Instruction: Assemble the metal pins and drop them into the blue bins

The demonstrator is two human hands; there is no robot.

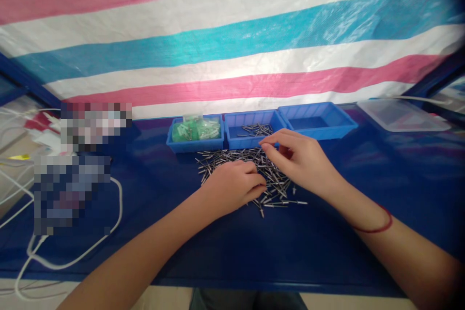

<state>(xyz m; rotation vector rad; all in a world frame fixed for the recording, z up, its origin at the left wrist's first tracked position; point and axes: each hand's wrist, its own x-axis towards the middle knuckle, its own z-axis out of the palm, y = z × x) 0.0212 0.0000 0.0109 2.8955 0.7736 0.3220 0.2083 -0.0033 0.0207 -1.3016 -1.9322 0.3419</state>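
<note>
A heap of metal blind rivets (278, 181) with thin pins lies on the blue table in front of the bins. My left hand (236, 184) rests over the left and middle of the heap, its fingers curled and pressed together among the rivets. What sits between those fingertips is hidden. Above the right side of the heap, my right hand (301, 157) has thumb and forefinger pinched close to the front wall of the middle blue bin (240, 143). Anything in that pinch is too small to make out. Some loose rivets (257, 129) lie inside this bin.
The left blue bin (196, 146) holds green-tinted plastic bags (196, 130). At the right stands another blue bin (323, 131), near a translucent lid (403, 115). White cables (119, 203) and blurred-out items occupy the table's left. Behind hangs a striped sheet (232, 43).
</note>
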